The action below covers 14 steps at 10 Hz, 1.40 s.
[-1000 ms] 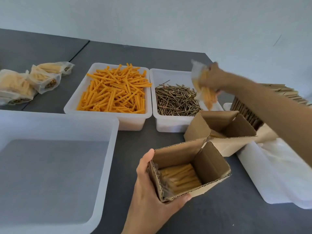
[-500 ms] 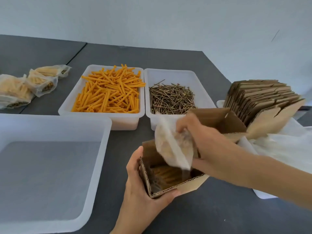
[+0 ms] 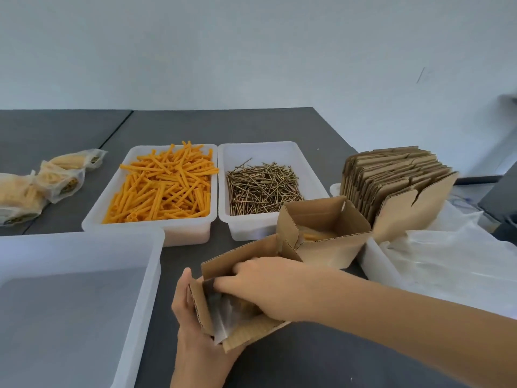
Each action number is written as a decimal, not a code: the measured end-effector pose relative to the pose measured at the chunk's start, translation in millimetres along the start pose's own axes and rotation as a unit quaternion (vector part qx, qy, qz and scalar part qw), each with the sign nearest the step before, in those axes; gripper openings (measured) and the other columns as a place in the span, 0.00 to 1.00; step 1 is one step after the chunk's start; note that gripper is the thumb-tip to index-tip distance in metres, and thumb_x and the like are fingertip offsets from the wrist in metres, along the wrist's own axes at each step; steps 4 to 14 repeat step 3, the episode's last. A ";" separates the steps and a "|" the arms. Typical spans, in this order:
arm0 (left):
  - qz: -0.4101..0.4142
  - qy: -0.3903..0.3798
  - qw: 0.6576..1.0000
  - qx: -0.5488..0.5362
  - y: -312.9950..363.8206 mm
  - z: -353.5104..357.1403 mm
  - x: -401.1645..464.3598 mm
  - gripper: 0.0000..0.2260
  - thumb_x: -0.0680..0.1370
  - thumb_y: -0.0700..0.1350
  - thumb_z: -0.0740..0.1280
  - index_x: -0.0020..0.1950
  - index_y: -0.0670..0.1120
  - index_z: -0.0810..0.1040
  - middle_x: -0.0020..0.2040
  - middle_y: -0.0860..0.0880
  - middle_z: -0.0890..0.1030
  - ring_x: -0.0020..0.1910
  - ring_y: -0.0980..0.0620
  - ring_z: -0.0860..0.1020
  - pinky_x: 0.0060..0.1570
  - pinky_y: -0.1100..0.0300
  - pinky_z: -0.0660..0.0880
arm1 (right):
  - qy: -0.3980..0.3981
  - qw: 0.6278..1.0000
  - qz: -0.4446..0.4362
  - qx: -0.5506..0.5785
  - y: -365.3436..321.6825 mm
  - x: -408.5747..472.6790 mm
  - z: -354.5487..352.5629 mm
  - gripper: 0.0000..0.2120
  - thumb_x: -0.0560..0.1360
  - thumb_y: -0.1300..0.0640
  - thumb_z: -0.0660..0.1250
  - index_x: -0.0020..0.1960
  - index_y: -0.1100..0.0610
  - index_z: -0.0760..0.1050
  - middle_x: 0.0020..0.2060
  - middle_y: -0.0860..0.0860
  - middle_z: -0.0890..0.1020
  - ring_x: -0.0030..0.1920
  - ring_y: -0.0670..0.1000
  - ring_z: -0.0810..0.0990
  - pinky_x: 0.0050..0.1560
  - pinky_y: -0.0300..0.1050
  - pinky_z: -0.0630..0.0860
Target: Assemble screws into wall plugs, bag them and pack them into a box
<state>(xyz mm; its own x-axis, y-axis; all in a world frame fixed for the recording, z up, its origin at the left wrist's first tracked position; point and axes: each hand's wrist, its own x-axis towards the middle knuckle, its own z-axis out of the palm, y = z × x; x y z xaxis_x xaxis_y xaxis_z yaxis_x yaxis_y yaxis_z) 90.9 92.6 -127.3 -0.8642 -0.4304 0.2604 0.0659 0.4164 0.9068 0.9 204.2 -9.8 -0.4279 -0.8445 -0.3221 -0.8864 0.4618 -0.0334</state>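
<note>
Near the table's [image 3: 279, 127] front edge, an open brown cardboard box [image 3: 246, 330] is held by the left hand [image 3: 193, 331]; a crinkled clear bag [image 3: 226, 312] is pressed into it by the right hand [image 3: 268, 287], its grip closed on the bag.

Bright, even, diffuse light; shadows soft and faint under the bins [image 3: 156, 231]. Wide-angle bending at edges. Slight motion blur at far right edge and on the plastic bags [image 3: 453, 256].

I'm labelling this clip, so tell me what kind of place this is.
Probably a small hand-packing workbench: a tub of orange wall plugs, a tub of screws and a stack of flat cardboard boxes sit on a grey table.
</note>
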 end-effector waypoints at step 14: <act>-0.121 -0.062 0.988 0.077 11.3 8.1 64.9 0.42 0.80 0.44 0.65 0.74 0.62 0.32 0.69 0.46 0.73 0.65 0.45 0.75 0.69 0.50 0.65 | 0.365 0.862 0.021 0.350 17.1 -147.0 -60.2 0.15 0.79 0.50 0.61 0.63 0.36 0.72 0.59 0.38 0.78 0.62 0.43 0.77 0.58 0.40 0.76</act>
